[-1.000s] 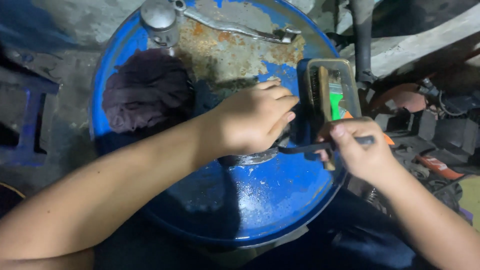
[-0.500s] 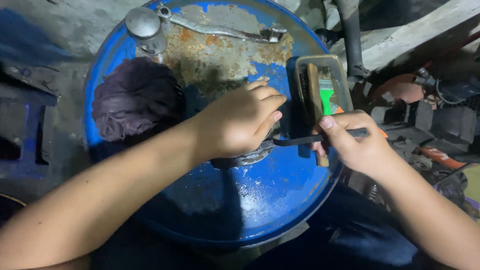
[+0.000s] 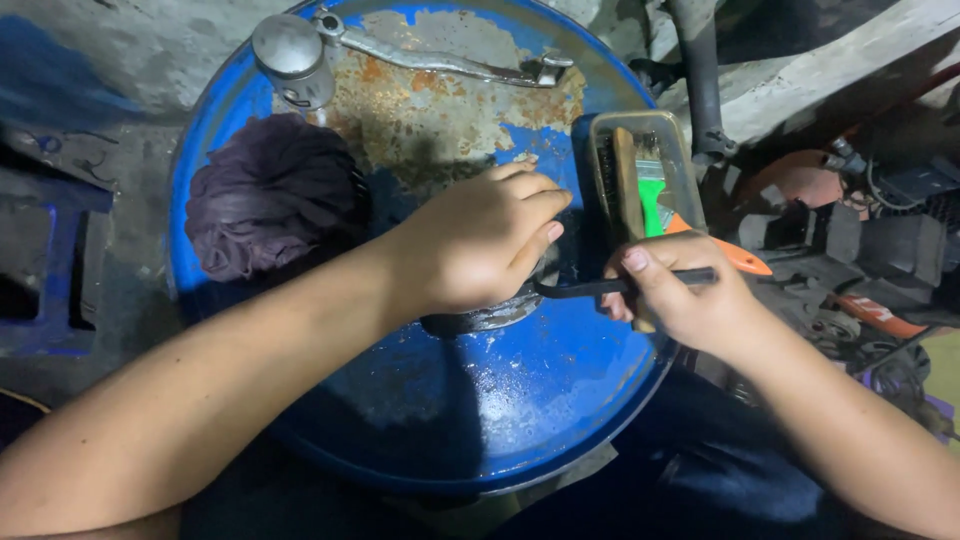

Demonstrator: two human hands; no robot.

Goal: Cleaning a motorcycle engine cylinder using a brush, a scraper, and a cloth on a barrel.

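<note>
My left hand [image 3: 478, 240] is clamped over a round dark metal part [image 3: 485, 318] lying on the blue drum lid [image 3: 480, 420]; only the part's lower edge shows under my fingers. Beside it, my right hand [image 3: 682, 300] grips the black handle of a thin tool [image 3: 585, 288], held level with its tip under my left hand at the part. The tool's working end is hidden.
A dark purple rag [image 3: 272, 195] lies bunched at the lid's left. At the rusty back edge sit a metal cap [image 3: 292, 55] and a long metal lever [image 3: 440, 62]. A clear tray [image 3: 640, 165] holds brushes with wooden, green and orange handles. Engine parts crowd the right.
Both hands stay on the part and the tool. My right hand has shifted slightly left and up, bringing the tool's handle level; the view has drifted a little.
</note>
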